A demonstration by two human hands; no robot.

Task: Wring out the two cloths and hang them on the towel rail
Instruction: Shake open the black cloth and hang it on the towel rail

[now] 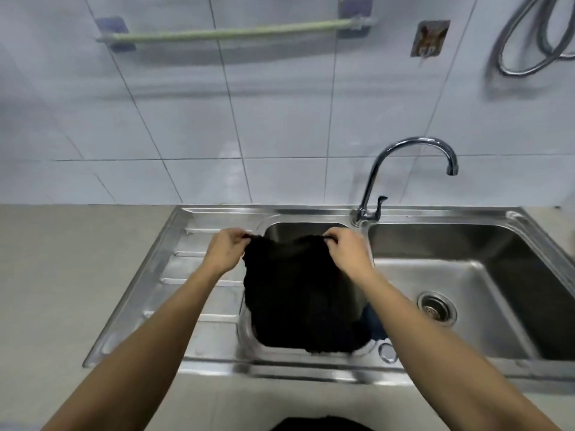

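A black cloth (298, 290) hangs spread out over the small left basin (306, 228) of a steel sink. My left hand (225, 248) pinches its top left corner and my right hand (347, 248) pinches its top right corner. A second, dark blue cloth (375, 321) lies in the same basin, mostly hidden behind the black one and my right forearm. The pale green towel rail (230, 33) is fixed high on the tiled wall, above and left of my hands, with nothing on it.
A curved chrome tap (404, 169) rises between the two basins. The large right basin (460, 275) has a drain. A ribbed draining board (193, 275) lies to the left, beside a beige counter (62, 275). A wall hook (429, 38) and a metal hose (529, 35) hang at upper right.
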